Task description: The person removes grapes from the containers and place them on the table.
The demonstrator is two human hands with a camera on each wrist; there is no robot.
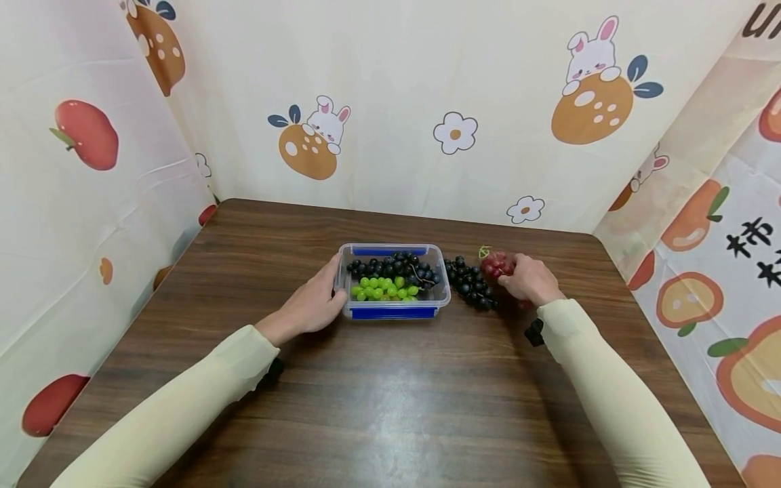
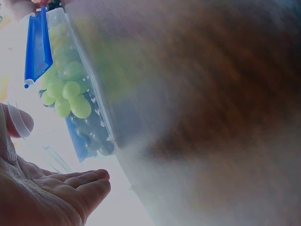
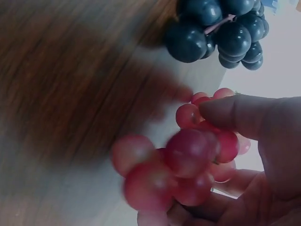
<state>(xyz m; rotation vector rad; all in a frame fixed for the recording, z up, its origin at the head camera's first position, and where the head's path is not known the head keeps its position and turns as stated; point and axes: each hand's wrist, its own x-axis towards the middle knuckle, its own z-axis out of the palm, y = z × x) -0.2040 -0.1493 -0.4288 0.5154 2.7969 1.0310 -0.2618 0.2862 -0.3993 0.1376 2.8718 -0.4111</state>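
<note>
A clear plastic food container (image 1: 390, 304) with blue clips stands on the table. Inside it lie a bunch of green grapes (image 1: 381, 290) and a bunch of black grapes (image 1: 396, 263). My left hand (image 1: 314, 298) rests at the container's left side, its fingers fairly straight in the left wrist view. To the right, my right hand (image 1: 529, 279) grips a bunch of red grapes (image 3: 190, 150) between thumb and fingers. Between the container and that hand lies a second bunch of black grapes (image 1: 470, 281). The red bunch is partly hidden by my fingers in the head view.
The brown wooden table (image 1: 390, 393) ends at a printed curtain (image 1: 390, 169) behind, with more printed cloth on the left and right. Dark straps show at both sleeve cuffs.
</note>
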